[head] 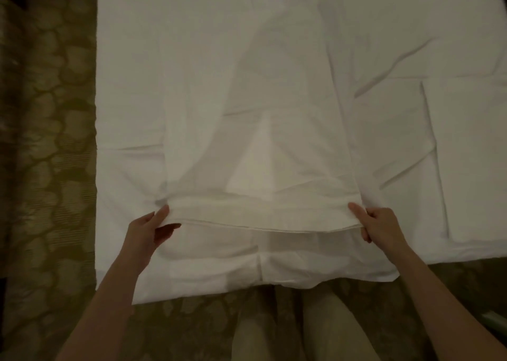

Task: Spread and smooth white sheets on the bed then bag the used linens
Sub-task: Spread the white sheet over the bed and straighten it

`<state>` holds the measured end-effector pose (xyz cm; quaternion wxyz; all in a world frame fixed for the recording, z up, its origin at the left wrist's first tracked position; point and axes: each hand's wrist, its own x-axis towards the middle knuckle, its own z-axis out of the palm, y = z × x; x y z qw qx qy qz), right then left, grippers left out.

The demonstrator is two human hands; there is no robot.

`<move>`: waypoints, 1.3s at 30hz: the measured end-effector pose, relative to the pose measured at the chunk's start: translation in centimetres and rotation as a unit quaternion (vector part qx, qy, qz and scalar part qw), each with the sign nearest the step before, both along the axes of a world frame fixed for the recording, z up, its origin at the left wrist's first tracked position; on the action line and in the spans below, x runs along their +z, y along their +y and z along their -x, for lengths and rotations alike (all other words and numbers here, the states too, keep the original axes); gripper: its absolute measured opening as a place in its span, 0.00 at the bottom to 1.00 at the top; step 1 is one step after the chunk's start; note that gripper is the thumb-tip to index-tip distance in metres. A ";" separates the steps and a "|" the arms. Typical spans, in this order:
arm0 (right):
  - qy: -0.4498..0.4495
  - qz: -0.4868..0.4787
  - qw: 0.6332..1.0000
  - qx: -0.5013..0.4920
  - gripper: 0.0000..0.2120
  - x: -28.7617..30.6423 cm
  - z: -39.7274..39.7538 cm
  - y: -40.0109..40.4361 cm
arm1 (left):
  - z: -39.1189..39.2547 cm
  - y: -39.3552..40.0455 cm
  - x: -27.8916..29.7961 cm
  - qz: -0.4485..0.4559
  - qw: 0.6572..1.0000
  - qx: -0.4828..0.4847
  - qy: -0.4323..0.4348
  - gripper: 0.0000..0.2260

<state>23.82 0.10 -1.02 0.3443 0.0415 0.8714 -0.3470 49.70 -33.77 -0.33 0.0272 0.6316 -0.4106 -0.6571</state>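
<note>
At the bed's near edge, both hands (pixel 148 230) (pixel 380 225) pinch the sheet (pixel 263 218).

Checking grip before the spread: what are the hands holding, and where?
Both hands, left and right, pinch the folded white sheet at the two corners of its near hem.

Dim, warm, yellowish indoor light with soft grey shadows in the folds of the white sheet (pixel 247 100), slightly soft focus, wide-angle bending toward darkened edges.
</note>
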 end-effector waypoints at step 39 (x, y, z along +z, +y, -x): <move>0.199 0.115 0.973 0.022 0.22 -5.5 34.9 -33.2 | 33.6 -26.8 -5.1 0.182 0.980 0.071 0.049 0.12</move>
